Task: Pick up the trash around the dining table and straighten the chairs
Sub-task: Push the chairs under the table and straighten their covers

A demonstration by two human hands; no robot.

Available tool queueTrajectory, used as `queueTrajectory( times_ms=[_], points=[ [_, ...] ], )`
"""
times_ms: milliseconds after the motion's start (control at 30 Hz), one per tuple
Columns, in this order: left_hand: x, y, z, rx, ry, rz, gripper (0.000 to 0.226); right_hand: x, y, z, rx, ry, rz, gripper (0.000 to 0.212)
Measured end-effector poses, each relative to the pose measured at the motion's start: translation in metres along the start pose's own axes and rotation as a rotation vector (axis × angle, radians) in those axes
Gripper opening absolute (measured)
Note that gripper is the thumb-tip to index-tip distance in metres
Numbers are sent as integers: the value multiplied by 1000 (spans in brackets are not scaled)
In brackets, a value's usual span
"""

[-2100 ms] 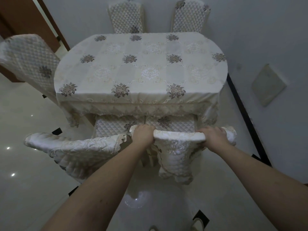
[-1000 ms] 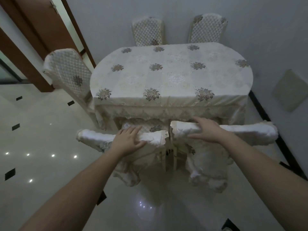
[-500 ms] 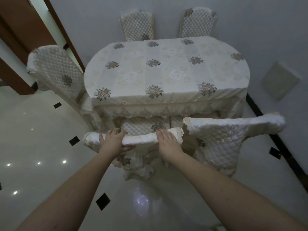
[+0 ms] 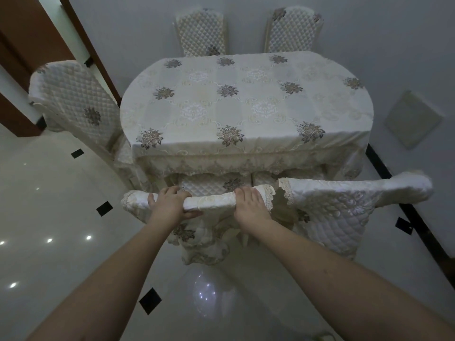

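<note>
A dining table (image 4: 246,107) under a cream floral cloth fills the middle of the view. Two chairs in white quilted covers stand at its near side. My left hand (image 4: 170,204) and my right hand (image 4: 250,205) both grip the top rail of the near left chair (image 4: 211,200), whose seat is tucked under the table edge. The near right chair (image 4: 344,207) stands beside it, angled slightly to the right. No trash shows on the floor or table.
A third covered chair (image 4: 78,102) stands at the table's left end, and two more (image 4: 202,33) (image 4: 293,28) at the far side against the wall. A brown door frame (image 4: 32,40) is at the upper left. Glossy tiled floor (image 4: 49,217) spreads to the left.
Both hands left the near right chair and went to the near left chair, which now sits closer to the table. My right hand came over from the right chair's rail.
</note>
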State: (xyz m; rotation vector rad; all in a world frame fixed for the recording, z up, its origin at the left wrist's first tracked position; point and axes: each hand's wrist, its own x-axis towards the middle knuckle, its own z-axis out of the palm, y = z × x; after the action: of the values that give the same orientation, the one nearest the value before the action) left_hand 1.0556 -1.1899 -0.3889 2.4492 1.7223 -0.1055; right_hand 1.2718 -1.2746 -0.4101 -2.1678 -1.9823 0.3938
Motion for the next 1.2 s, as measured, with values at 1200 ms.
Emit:
queueTrajectory(
  times_ms=[1200],
  points=[
    [15,1,-9,-84,8,18,66,-14,21,-46,-220,-127,53,74]
  ],
)
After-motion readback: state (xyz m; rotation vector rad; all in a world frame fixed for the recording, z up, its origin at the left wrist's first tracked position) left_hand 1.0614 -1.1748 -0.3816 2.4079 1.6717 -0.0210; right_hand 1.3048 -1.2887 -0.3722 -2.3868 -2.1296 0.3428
